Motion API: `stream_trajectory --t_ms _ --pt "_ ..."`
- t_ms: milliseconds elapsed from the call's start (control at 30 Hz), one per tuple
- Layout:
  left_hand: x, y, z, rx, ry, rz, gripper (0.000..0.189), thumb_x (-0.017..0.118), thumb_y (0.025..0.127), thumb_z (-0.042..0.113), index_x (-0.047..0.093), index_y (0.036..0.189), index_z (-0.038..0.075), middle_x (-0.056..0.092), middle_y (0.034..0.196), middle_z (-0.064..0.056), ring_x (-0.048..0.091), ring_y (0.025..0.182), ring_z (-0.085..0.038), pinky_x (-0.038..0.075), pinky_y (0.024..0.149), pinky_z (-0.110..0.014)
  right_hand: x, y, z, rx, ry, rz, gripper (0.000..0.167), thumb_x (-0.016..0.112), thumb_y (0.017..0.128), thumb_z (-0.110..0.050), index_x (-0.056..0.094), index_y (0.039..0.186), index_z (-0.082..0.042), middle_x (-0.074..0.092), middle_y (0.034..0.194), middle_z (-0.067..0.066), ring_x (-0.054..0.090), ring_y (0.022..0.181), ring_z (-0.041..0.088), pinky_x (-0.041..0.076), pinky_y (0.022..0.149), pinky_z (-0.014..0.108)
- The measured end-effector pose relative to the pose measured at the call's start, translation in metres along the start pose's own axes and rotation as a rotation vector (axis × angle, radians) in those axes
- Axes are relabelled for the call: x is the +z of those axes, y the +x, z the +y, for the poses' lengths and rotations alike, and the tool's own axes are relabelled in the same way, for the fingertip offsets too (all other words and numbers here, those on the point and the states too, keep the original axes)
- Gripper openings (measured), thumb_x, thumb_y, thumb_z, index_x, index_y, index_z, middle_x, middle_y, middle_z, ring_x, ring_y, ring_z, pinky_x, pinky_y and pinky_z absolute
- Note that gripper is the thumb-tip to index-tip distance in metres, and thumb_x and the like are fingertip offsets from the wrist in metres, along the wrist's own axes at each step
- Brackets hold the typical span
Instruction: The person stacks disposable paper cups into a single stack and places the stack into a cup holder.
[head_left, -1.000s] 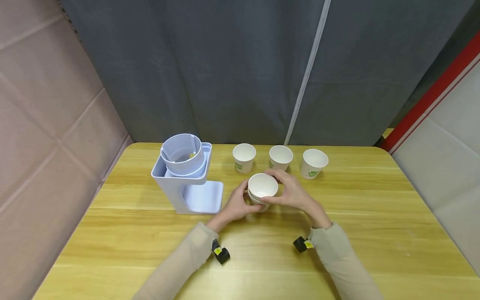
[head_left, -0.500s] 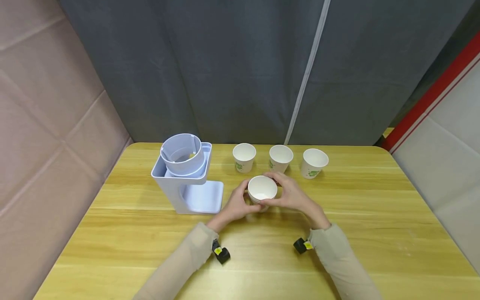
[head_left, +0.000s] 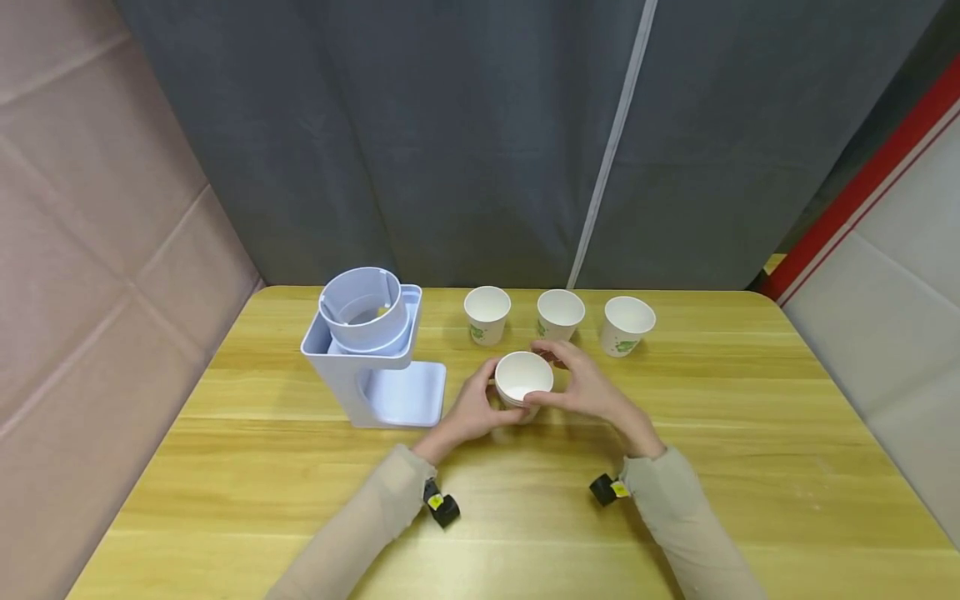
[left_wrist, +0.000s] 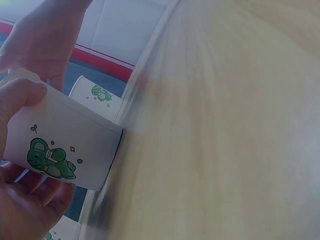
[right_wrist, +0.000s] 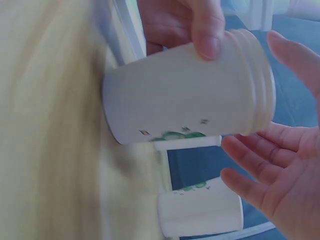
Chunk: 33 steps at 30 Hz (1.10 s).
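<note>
A stack of nested white paper cups (head_left: 523, 379) stands upright on the wooden table, its rims close together at the top. In the left wrist view a green cartoon animal shows on the outer cup (left_wrist: 90, 135). My left hand (head_left: 474, 408) grips the stack from the left, with the thumb (right_wrist: 207, 37) against its side. Around the top rim curves my right hand (head_left: 588, 385). Seen from the right wrist, that hand (right_wrist: 285, 165) has its thumb and fingers spread, with a gap between thumb and rim and the fingertips right beside the rim.
Three single paper cups, a left one (head_left: 487, 315), a middle one (head_left: 560, 313) and a right one (head_left: 628, 325), stand in a row behind the stack. To the left is a pale blue plastic stand (head_left: 341, 387) with a round holder (head_left: 367, 333) on top. A grey curtain (head_left: 450, 150) hangs behind the table.
The top cup has sunk deeper into the stack, so its rim sits lower. My right hand's fingers have loosened and moved slightly off the rim. The left hand has stayed in place.
</note>
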<state>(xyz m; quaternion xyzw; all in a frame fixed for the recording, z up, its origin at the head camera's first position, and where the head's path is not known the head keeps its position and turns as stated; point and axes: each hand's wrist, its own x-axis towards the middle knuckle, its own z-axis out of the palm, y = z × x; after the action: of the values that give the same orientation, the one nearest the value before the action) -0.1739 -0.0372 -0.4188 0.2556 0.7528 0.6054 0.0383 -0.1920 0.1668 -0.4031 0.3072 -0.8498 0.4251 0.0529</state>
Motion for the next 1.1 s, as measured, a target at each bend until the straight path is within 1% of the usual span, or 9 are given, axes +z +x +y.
stream_trajectory --t_ms 200,400,533,600,667,767,833,967,1100 --pt "0.0 0.001 0.0 -0.017 0.009 -0.003 0.07 0.076 0.07 -0.003 0.04 0.13 -0.012 0.052 0.121 -0.026 0.049 0.111 -0.035 0.045 0.093 -0.046 -0.015 -0.001 -0.001 0.024 0.046 0.064 0.065 0.081 0.069 -0.004 0.051 0.126 0.005 0.058 0.117 0.021 0.055 0.107 0.036 0.044 0.091 0.056" --pt "0.0 0.001 -0.001 -0.018 0.0 -0.011 0.07 0.076 0.071 -0.004 0.039 0.13 -0.013 0.051 0.121 -0.027 0.048 0.112 -0.036 0.045 0.094 -0.046 -0.032 -0.007 0.004 -0.005 -0.018 0.17 0.061 0.081 0.068 0.0 0.054 0.122 0.007 0.061 0.112 0.021 0.059 0.102 0.036 0.047 0.088 0.052" --pt "0.0 0.001 -0.001 -0.019 0.004 -0.004 0.07 0.076 0.07 -0.004 0.04 0.13 -0.013 0.051 0.121 -0.027 0.048 0.112 -0.037 0.045 0.094 -0.047 -0.042 -0.012 0.007 0.002 -0.031 0.205 0.059 0.08 0.068 0.002 0.054 0.121 0.007 0.061 0.109 0.02 0.058 0.102 0.036 0.048 0.089 0.049" --pt "0.0 0.001 -0.001 -0.021 0.004 -0.001 0.07 0.076 0.07 -0.004 0.04 0.13 -0.013 0.051 0.121 -0.027 0.048 0.112 -0.037 0.045 0.094 -0.047 -0.047 -0.015 0.009 0.016 -0.038 0.218 0.058 0.08 0.069 0.002 0.055 0.121 0.006 0.061 0.108 0.019 0.058 0.102 0.035 0.048 0.089 0.044" --pt "0.0 0.002 -0.002 -0.022 0.004 0.002 0.07 0.076 0.07 -0.004 0.04 0.129 -0.013 0.051 0.121 -0.027 0.049 0.111 -0.037 0.044 0.093 -0.047 -0.051 -0.017 0.011 0.023 -0.036 0.232 0.058 0.08 0.069 0.003 0.055 0.121 0.006 0.061 0.108 0.018 0.058 0.102 0.034 0.049 0.09 0.034" --pt "0.0 0.002 -0.001 -0.023 0.005 0.0 0.07 0.076 0.07 -0.004 0.04 0.13 -0.012 0.052 0.12 -0.027 0.049 0.111 -0.036 0.045 0.093 -0.047 -0.056 -0.02 0.015 0.016 -0.016 0.252 0.058 0.079 0.068 0.007 0.055 0.121 0.007 0.061 0.11 0.02 0.058 0.1 0.035 0.046 0.09 0.018" --pt "0.0 0.002 -0.001 -0.023 0.006 0.0 0.07 0.076 0.07 -0.005 0.04 0.13 -0.012 0.052 0.12 -0.027 0.049 0.111 -0.036 0.045 0.093 -0.047 -0.06 -0.022 0.018 0.008 -0.007 0.265 0.059 0.078 0.067 0.01 0.054 0.121 0.008 0.061 0.111 0.021 0.057 0.1 0.036 0.043 0.089 0.012" --pt "0.0 0.001 -0.002 -0.024 0.008 0.0 0.07 0.076 0.07 -0.004 0.04 0.13 -0.012 0.052 0.12 -0.026 0.049 0.111 -0.035 0.045 0.093 -0.047 -0.069 -0.025 0.02 0.019 -0.016 0.296 0.059 0.075 0.067 0.016 0.053 0.121 0.012 0.059 0.112 0.025 0.057 0.1 0.028 0.041 0.088 0.009" --pt "0.0 0.001 -0.001 -0.025 0.006 0.001 0.07 0.076 0.07 -0.005 0.04 0.13 -0.012 0.052 0.121 -0.026 0.049 0.111 -0.035 0.045 0.093 -0.047 -0.079 -0.028 0.01 0.062 -0.02 0.309 0.055 0.072 0.069 0.017 0.051 0.12 0.015 0.056 0.112 0.03 0.057 0.1 0.024 0.04 0.087 0.007"
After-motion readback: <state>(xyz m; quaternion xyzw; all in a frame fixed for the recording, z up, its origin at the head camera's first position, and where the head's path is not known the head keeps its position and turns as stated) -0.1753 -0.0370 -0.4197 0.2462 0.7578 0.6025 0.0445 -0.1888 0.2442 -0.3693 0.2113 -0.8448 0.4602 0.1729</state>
